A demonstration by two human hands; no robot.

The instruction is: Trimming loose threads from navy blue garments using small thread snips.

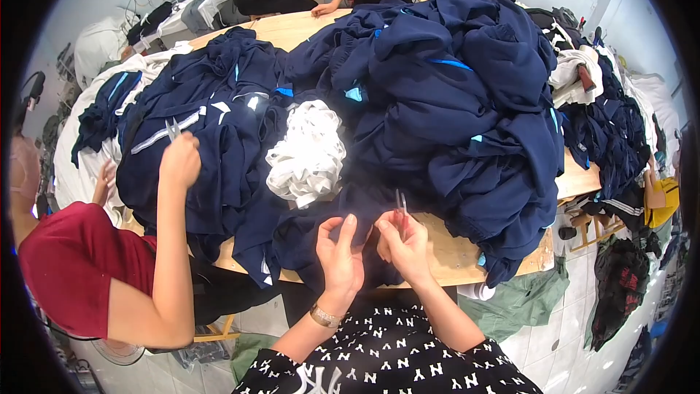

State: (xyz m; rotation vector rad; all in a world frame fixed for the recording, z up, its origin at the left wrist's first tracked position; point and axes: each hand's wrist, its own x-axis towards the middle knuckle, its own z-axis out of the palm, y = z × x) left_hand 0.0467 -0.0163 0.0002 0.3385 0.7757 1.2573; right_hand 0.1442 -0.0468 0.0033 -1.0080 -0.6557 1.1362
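Observation:
My left hand point(339, 257) is raised at the table's near edge, thumb and forefinger apart, with nothing visible between them. Just beside it, my right hand point(405, 246) is closed around a small pair of thread snips point(400, 204), its thin blades pointing away from me. Dark navy cloth point(302, 241) lies under and behind both hands; neither hand plainly grips it. A bundle of white tape or fabric strips point(306, 153) sits just beyond my left hand. To the right rises a big heap of navy garments point(452, 102) with small light-blue tabs.
At my left, a co-worker in a dark red top point(73, 270) holds snips point(172, 130) over another navy pile point(233, 153). Two people sit at the far side. The wooden table edge point(543, 252) shows at right, with green cloth point(521, 299) on the floor below.

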